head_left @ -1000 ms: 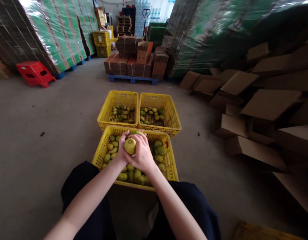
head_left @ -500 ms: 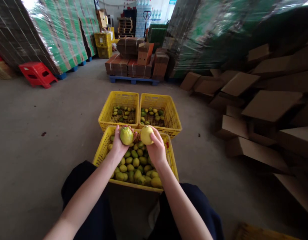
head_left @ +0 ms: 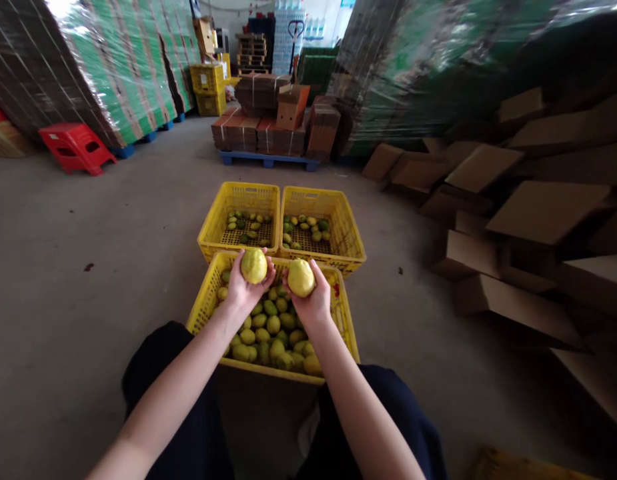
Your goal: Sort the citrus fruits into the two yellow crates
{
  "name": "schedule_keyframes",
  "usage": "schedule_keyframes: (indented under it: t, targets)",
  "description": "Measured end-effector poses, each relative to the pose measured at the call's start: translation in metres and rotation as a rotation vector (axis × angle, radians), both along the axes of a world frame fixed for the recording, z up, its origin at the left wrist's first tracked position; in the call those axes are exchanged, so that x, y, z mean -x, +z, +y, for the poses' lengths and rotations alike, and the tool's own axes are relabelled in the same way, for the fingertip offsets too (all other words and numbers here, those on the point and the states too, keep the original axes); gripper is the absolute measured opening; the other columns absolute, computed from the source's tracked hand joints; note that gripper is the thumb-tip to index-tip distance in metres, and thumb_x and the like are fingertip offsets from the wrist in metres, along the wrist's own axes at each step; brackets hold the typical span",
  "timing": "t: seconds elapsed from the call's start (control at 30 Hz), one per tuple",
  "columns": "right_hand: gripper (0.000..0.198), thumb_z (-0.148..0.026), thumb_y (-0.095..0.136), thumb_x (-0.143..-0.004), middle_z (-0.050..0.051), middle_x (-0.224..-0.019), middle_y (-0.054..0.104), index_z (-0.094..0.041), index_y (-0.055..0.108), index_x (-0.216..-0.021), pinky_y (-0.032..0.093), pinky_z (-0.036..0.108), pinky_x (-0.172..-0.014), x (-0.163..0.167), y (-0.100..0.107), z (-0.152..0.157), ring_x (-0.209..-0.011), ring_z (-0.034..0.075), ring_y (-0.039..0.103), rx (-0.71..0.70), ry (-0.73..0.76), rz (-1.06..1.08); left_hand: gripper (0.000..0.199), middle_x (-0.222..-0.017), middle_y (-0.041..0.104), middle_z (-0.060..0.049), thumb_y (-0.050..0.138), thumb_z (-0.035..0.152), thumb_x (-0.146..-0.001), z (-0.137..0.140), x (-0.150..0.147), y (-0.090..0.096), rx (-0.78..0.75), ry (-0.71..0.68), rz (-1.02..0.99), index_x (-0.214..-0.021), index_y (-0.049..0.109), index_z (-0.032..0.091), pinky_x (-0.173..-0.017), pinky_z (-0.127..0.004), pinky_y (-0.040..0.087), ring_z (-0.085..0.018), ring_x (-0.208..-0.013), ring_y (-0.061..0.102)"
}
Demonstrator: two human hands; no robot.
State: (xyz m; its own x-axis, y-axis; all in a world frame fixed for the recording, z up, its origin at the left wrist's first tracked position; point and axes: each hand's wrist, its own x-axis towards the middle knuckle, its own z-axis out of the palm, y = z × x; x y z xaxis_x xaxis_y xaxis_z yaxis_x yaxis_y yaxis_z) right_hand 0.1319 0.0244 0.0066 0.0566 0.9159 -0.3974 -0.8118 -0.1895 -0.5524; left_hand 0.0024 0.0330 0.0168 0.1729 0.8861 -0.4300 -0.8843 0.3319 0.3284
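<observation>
My left hand [head_left: 242, 292] holds a yellow-green lemon [head_left: 253, 266], which rests on its palm and fingers. In my right hand [head_left: 317, 304] is a second, yellower lemon [head_left: 301, 278], gripped between thumb and fingers. Both hands are side by side, a little apart, above the near yellow crate [head_left: 288, 375]. Many green and yellow lemons [head_left: 273, 325] fill that crate, some of them hidden by my hands and forearms.
Beyond the near crate stand a left yellow crate [head_left: 208, 223] and a right one [head_left: 352, 233], each with several lemons on the bottom. Cardboard boxes [head_left: 548, 212] pile up at right. Farther off are a red stool [head_left: 78, 148] and a blue pallet [head_left: 269, 161] with flattened cartons.
Both lemons have turned in my hands and show other sides. The right one has shifted slightly down and right, and the right fingers have changed their hold.
</observation>
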Motion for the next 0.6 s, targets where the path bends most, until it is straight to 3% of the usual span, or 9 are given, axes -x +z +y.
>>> schedule_keyframes:
  t: [0.1, 0.23, 0.33, 0.43, 0.6]
  targets:
    - [0.021, -0.037, 0.068, -0.075, 0.001, -0.059, 0.067, -0.016, 0.064, -0.075, 0.054, 0.027, -0.047, -0.0017, -0.0001, 0.002, -0.054, 0.017, 0.065, -0.023, 0.059, -0.075, 0.034, -0.079, 0.069, -0.005, 0.04, 0.033, -0.095, -0.0021, -0.0009, 0.0011, -0.065, -0.031, 0.09, -0.111, 0.065, 0.018, -0.048, -0.023, 0.053, -0.015, -0.06, 0.066]
    - [0.029, -0.045, 0.065, -0.077, 0.001, -0.063, 0.068, -0.016, 0.066, -0.079, 0.052, 0.026, -0.045, -0.0042, -0.0001, 0.0015, -0.051, 0.015, 0.062, -0.019, 0.132, -0.039, 0.032, -0.083, 0.069, -0.003, 0.044, 0.034, -0.094, -0.0037, -0.0032, 0.0047, -0.111, -0.072, 0.093, -0.115, 0.065, 0.021, -0.054, -0.026, 0.056, -0.018, -0.071, 0.069]
    - [0.02, -0.036, 0.069, -0.074, 0.001, -0.065, 0.067, -0.017, 0.063, -0.075, 0.046, 0.019, -0.041, -0.007, -0.0013, 0.0003, -0.052, 0.011, 0.06, -0.051, 0.166, 0.006, 0.029, -0.081, 0.069, -0.004, 0.052, 0.037, -0.09, -0.0051, -0.0037, 0.0068, -0.094, -0.12, 0.115, -0.104, 0.067, 0.016, -0.047, -0.023, 0.053, -0.017, -0.067, 0.068]
    - [0.015, -0.028, 0.07, -0.07, 0.001, -0.066, 0.067, -0.017, 0.061, -0.074, 0.041, 0.016, -0.037, -0.0097, -0.0022, -0.0002, -0.052, 0.01, 0.057, -0.074, 0.175, 0.043, 0.016, -0.078, 0.069, -0.006, 0.059, 0.025, -0.084, -0.0069, -0.0036, 0.007, -0.055, -0.13, 0.144, -0.087, 0.067, 0.012, -0.044, -0.019, 0.051, -0.015, -0.062, 0.066]
    - [0.012, -0.027, 0.068, -0.069, 0.0, -0.067, 0.068, -0.019, 0.061, -0.074, 0.052, 0.021, -0.051, -0.0076, -0.0005, 0.0009, -0.057, 0.011, 0.061, -0.015, 0.099, 0.045, 0.018, -0.077, 0.069, -0.008, 0.054, 0.024, -0.083, -0.0097, -0.0015, 0.0039, -0.056, -0.094, 0.005, -0.081, 0.065, 0.01, -0.057, -0.024, 0.056, -0.016, -0.068, 0.067]
